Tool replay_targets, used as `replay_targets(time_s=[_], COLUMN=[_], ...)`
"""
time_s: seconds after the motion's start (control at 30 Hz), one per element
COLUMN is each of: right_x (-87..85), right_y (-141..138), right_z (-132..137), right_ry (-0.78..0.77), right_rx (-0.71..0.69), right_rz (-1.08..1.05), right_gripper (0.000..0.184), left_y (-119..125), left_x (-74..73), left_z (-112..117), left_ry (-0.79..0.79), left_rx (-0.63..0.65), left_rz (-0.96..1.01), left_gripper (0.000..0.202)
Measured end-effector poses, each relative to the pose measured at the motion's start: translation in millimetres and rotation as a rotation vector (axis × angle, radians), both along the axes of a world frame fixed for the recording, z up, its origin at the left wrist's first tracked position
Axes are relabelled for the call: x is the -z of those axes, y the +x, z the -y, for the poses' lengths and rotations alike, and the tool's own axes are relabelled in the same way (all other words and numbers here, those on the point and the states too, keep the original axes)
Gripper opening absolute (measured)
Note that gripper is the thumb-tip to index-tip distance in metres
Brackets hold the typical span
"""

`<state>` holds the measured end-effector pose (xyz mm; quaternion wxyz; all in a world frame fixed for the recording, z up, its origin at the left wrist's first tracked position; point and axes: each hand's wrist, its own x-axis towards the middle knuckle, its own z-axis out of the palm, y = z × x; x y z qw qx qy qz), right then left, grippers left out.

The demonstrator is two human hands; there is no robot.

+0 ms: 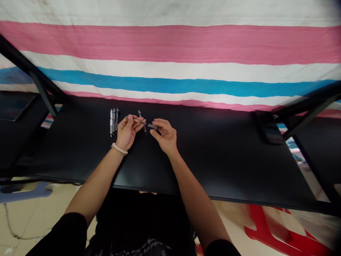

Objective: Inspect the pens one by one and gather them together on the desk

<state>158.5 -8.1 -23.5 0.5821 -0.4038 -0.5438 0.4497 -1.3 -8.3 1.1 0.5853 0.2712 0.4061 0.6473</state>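
The left hand [128,132], palm turned partly up, has its thumb and fingers lightly closed on the thin end of a pen [146,123]; the right hand [164,135], half curled, pinches the thicker end between thumb and fingers. The pen is above the surface [214,159], spanning the hands roughly from nine to three o'clock; whether it is whole or partly taken apart is too small to tell. A loose pen [140,113] lies at two o'clock from the left hand, partly hidden behind the held one; dipping fingers could nudge it and set it rolling. Three pens [114,122] lie side by side at ten o'clock, near enough that a leftward swing could scatter them. The likeliest trouble seems a slip: uneven pulling on such slender ends could drop a piece. A striped curtain [173,44] hangs at twelve.
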Motion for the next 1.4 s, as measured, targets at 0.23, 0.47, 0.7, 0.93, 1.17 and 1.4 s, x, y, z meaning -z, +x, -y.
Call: replay_targets(time_s=[0.23,0.47,0.7,0.93,1.17,1.4], right_x=[-2.5,-4.0,0.0,0.0,-1.7,-1.9], right_y=[-0.3,-2.0,-6.1,-6.7,-2.5,-1.5], right_z=[1.3,3.5,7.9,9.8,10.4,12.8], right_ry=[-0.066,-0.043,-0.089,-0.057,-0.096,-0.148], right_rx=[0.042,0.027,0.096,0.006,-0.018,-0.079], right_rz=[-0.031,-0.042,0.006,0.058,0.103,0.148], right_gripper=[0.019,0.016,0.027,0.04,0.038,0.044], left_y=[-6.1,-12.6,3.6,-2.0,-2.1,-1.1], left_x=[3.4,4.0,0.2,1.1,1.3,0.2], left_z=[-4.6,-7.3,0.2,-3.1,-3.2,-1.9], left_ry=[-0.02,-0.024,-0.046,-0.034,-0.016,-0.021], left_rx=[-0.075,-0.129,-0.018,-0.075,-0.045,-0.025], left_rz=[-0.013,0.008,0.009,0.02,0.029,0.002], left_gripper=[0.03,0.03,0.033,0.031,0.031,0.031])
